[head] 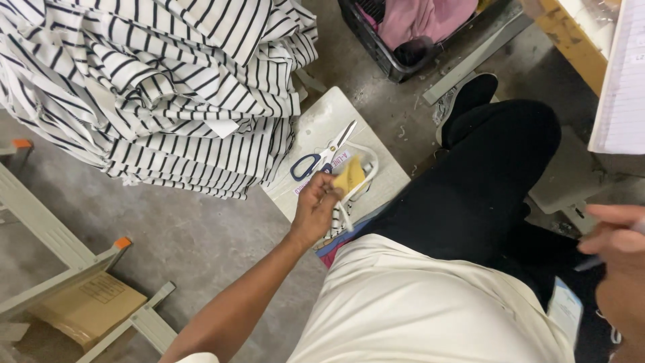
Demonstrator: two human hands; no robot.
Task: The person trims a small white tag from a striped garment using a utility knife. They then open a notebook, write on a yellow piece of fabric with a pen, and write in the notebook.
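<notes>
From my remote seat I count two hands: one left hand (316, 208) and one right hand (617, 262). I see one pair of blue-handled scissors (321, 159), one yellow tag (351, 176), one stack of striped garments (154, 87), one dark crate (386, 50) holding one pink cloth (423, 19), one black shoe (469, 95), and one cardboard box (87, 309).

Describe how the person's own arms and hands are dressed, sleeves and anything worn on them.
The left hand is bare: no glove, ring or watch shows, and the forearm is uncovered down to the frame's bottom edge, where a sliver of white cloth appears. The right hand, cut off by the frame's right edge, is also ungloved; its sleeve is out of view.
</notes>
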